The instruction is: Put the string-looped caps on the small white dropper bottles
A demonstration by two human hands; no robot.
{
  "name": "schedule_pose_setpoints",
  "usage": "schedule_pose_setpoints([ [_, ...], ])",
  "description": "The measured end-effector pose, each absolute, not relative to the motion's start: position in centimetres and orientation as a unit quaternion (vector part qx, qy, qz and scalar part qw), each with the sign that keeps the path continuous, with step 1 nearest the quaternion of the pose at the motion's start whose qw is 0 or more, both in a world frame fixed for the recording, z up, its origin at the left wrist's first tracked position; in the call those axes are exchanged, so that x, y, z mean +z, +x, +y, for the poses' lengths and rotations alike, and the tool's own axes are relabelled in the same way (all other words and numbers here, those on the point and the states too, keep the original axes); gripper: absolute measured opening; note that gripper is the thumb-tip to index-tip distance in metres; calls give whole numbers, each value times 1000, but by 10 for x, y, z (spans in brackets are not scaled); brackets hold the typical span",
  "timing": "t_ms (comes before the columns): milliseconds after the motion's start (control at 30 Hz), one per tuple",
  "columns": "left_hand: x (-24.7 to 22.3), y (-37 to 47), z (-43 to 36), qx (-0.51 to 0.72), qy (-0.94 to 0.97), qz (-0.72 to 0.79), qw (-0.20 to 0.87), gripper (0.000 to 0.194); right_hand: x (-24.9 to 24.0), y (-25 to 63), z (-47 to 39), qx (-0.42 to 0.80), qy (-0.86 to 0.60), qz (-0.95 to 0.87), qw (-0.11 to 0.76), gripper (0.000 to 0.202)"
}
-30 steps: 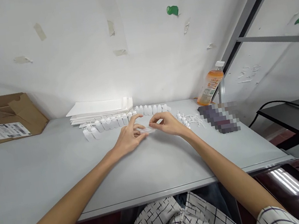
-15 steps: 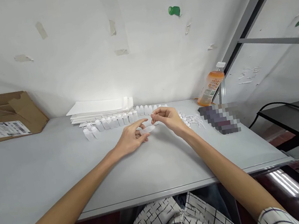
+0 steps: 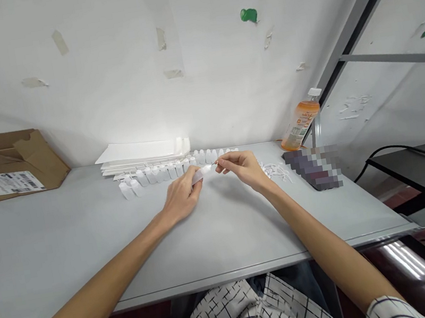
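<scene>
Near the middle of the table, my left hand [image 3: 181, 195] is closed round a small translucent white bottle [image 3: 201, 173], its narrow end pointing right. My right hand [image 3: 241, 166] pinches something small and thin at that narrow end; its shape is too small to make out. Behind my hands stand several similar white bottles [image 3: 157, 174] in a row, with two more [image 3: 135, 188] at its left end. A pile of small white pieces [image 3: 277, 171] lies to the right of my right hand.
White sheets or flat packs [image 3: 139, 152] are stacked against the wall. An open cardboard box [image 3: 7, 164] is at the far left. On the right are an orange drink bottle [image 3: 300, 121] and a dark, pixelated flat object [image 3: 313, 170].
My left fingers have closed round the bottle, which was held loosely and lower before. Its narrow end is now raised and meets my right fingertips. My right hand has barely moved.
</scene>
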State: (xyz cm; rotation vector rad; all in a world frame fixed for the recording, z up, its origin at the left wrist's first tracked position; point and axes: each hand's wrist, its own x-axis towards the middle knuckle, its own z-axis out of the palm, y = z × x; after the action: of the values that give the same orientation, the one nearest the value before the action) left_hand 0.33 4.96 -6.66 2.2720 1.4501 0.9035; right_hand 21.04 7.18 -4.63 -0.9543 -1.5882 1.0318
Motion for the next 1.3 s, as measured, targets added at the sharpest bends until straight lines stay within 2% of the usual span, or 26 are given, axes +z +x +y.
schedule_pose_setpoints([
  [267,-62,5,44,328,783,491,196,7,-42,206,65,485,-349,-640,483,29],
  [500,-60,8,43,323,773,503,213,40,-38,207,63,494,-343,-633,486,30],
  [600,-62,9,45,313,773,512,205,47,-37,208,62,488,-340,-639,488,29],
  [1300,-65,8,47,311,773,515,200,53,-34,205,58,502,-323,-641,482,27],
])
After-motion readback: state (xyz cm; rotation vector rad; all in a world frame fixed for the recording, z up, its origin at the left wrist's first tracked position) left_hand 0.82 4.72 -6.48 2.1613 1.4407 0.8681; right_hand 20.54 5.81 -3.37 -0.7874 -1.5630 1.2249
